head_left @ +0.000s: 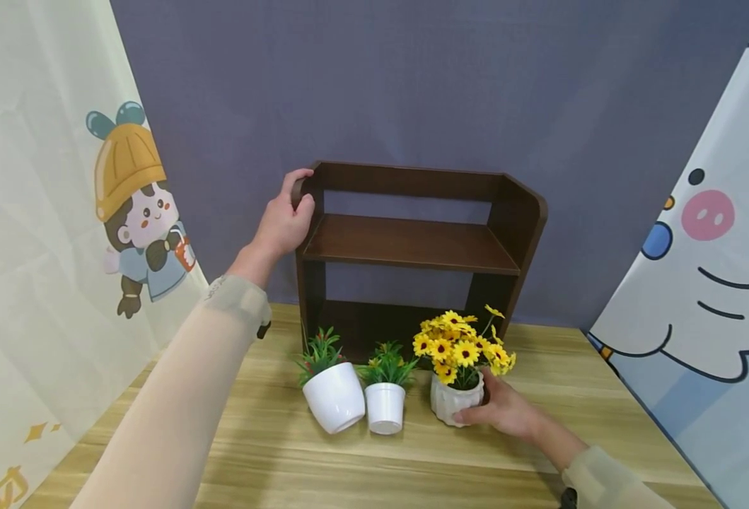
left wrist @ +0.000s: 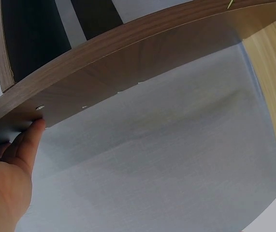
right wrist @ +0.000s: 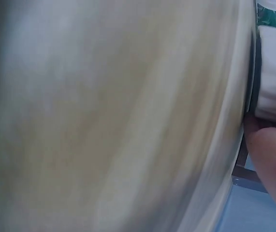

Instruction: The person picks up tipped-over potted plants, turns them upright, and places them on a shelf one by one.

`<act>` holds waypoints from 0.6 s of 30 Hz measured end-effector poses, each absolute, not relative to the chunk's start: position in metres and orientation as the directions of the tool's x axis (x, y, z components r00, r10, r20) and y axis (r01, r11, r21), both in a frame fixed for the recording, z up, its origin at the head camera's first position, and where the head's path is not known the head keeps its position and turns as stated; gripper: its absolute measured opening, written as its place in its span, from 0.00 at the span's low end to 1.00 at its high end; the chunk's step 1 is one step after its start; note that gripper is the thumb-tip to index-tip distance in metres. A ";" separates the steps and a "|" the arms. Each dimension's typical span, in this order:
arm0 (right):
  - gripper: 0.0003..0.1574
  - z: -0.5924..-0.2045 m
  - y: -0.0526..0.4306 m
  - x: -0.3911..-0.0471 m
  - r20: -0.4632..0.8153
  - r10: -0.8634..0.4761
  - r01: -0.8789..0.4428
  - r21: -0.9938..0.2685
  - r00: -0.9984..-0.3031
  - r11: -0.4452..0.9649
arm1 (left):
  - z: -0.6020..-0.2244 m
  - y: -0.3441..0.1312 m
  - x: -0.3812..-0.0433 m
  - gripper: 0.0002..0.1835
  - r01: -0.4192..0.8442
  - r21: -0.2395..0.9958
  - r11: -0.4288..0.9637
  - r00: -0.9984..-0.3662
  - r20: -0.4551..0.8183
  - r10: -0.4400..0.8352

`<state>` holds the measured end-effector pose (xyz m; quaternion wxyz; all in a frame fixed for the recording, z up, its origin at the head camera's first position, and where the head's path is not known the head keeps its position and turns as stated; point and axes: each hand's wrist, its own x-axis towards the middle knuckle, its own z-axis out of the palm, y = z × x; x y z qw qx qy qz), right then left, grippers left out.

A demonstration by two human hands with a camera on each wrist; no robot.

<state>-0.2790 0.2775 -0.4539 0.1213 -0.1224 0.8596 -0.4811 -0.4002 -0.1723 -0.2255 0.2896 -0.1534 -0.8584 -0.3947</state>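
A dark brown two-tier wooden shelf stands against the back curtain. My left hand grips the upper part of its left side panel, thumb toward the front edge. In the left wrist view, the fingers lie against that panel's outer face. With my right hand I hold a white ribbed pot of yellow flowers from its right side, before the shelf's right half. The right wrist view shows only part of this pot and hand; the flowers are out of sight there.
Left of the flowers, a small white pot with a green plant and a larger white pot, tilted, with a red-tipped plant sit before the shelf. All are on a wood-grain table. Printed cloths hang at both sides.
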 end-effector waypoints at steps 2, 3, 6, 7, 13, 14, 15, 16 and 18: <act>0.66 -0.455 0.278 -0.280 -0.069 -0.332 -0.112 -0.861 -0.941 0.496 | -0.226 -0.172 -0.401 0.28 0.492 0.590 0.640 -0.785 0.618 0.034; 0.66 -0.455 0.278 -0.280 -0.060 -0.328 -0.117 -0.862 -0.943 0.494 | -0.227 -0.172 -0.401 0.28 0.491 0.590 0.640 -0.785 0.618 0.033; 0.73 -0.453 0.278 -0.278 -0.034 -0.311 -0.130 -0.862 -0.950 0.490 | -0.227 -0.172 -0.402 0.28 0.489 0.591 0.642 -0.785 0.619 0.028; 0.75 -0.452 0.277 -0.277 -0.028 -0.305 -0.131 -0.862 -0.952 0.490 | -0.227 -0.172 -0.402 0.28 0.489 0.590 0.642 -0.784 0.620 0.027; 0.73 -0.443 0.271 -0.271 0.008 -0.266 -0.130 -0.885 -0.964 0.446 | -0.227 -0.172 -0.402 0.28 0.493 0.587 0.643 -0.780 0.625 0.027; 0.71 -0.441 0.270 -0.269 0.017 -0.259 -0.133 -0.890 -0.966 0.436 | -0.227 -0.172 -0.402 0.28 0.493 0.586 0.643 -0.780 0.625 0.029; 0.69 -0.439 0.269 -0.267 0.029 -0.253 -0.140 -0.892 -0.967 0.430 | -0.227 -0.172 -0.401 0.28 0.493 0.586 0.643 -0.780 0.625 0.030; 0.67 -0.437 0.268 -0.266 0.044 -0.251 -0.150 -0.895 -0.967 0.420 | -0.227 -0.171 -0.401 0.28 0.494 0.586 0.643 -0.780 0.625 0.030; 0.63 -0.434 0.265 -0.262 0.068 -0.248 -0.163 -0.907 -0.966 0.388 | -0.227 -0.171 -0.401 0.28 0.493 0.585 0.644 -0.781 0.624 0.031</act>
